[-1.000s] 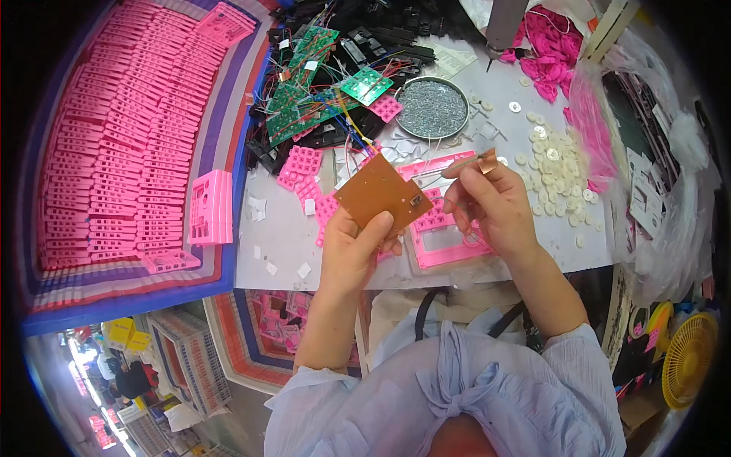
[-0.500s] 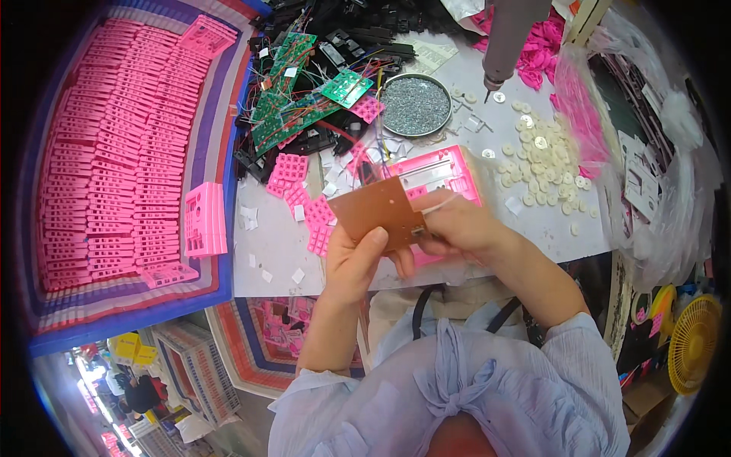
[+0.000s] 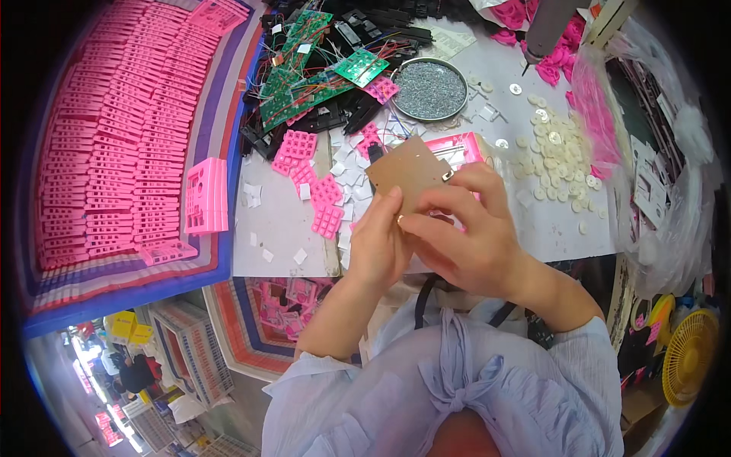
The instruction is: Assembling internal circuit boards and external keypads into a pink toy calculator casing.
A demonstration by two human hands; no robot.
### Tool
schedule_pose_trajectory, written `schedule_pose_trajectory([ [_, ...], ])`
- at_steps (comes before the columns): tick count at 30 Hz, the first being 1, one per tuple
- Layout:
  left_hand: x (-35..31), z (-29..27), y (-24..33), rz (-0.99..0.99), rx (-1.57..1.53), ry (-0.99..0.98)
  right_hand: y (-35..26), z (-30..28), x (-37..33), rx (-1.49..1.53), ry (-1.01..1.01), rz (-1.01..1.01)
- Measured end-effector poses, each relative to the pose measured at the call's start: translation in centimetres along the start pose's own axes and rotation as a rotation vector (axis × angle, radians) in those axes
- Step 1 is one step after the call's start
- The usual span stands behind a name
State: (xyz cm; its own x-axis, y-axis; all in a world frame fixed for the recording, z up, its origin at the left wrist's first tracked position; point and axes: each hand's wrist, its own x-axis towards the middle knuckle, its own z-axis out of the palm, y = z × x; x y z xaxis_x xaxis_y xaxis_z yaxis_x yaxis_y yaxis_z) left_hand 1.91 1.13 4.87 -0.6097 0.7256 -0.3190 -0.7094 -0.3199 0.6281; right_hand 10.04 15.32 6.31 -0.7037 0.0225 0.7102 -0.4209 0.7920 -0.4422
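My left hand is closed on the lower left edge of a brown circuit board, thumb on its plain brown face. The board is tilted, and a small metal connector sits at its right edge. My right hand is bent in a pinch against the board's lower right side. A tiny pale thing shows at its fingertips, too small to name. Behind the board lies a pink plastic housing, partly hidden. Pink rubber keypads and small white paper squares lie to the left of the board.
A large bin rim surrounds stacked pink housings at left. Green circuit boards with wires, a round tin of screws and white discs lie further back. A power screwdriver hangs at the upper right.
The board has turned and shifted right in my left hand. My right hand has moved from the board's right edge round to its lower side, fingers now pinched. The whole view has shifted slightly.
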Motion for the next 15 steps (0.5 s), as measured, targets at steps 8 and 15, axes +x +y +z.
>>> schedule_pose_trajectory([
  [8, 0.1, 0.4, -1.0, 0.126, 0.075, -0.015, 0.4, 0.8, 0.1, -0.022, 0.023, -0.014],
  [15, -0.1, -0.5, -1.4, 0.192, 0.266, -0.069, 0.0, 1.2, -0.8, 0.169, 0.069, 0.175],
])
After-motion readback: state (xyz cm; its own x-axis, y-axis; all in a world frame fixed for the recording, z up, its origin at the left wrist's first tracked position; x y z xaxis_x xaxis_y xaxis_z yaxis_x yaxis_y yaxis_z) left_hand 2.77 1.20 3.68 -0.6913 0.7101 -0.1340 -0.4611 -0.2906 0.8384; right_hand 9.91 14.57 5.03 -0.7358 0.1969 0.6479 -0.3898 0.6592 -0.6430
